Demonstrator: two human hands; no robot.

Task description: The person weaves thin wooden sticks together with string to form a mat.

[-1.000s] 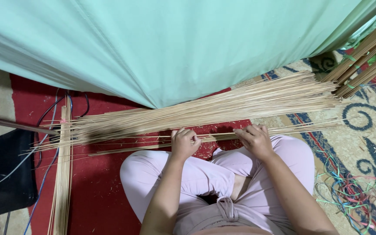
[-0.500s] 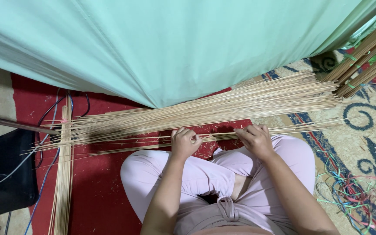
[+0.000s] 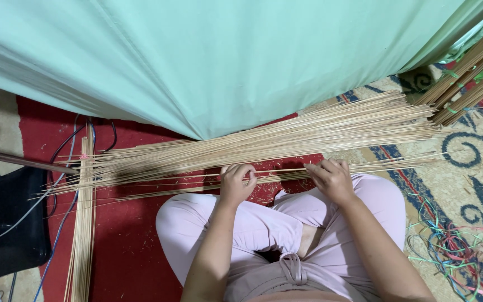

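Observation:
I sit cross-legged in pale pink trousers on a red carpet. A large pile of thin bamboo sticks (image 3: 286,142) lies across the floor in front of my knees. Nearer to me lies a smaller bunch of sticks (image 3: 278,174). My left hand (image 3: 237,183) curls its fingers around that bunch. About a hand's width to the right, my right hand (image 3: 331,179) rests on the same bunch with its fingers pressing down on the sticks.
A mint-green cloth (image 3: 225,61) hangs over the far side. Another stick bundle (image 3: 82,223) lies lengthwise at the left, by a black object (image 3: 6,223) and cables. Tied stick bundles (image 3: 476,67) lean at the upper right. Coloured strings (image 3: 454,246) litter the patterned rug.

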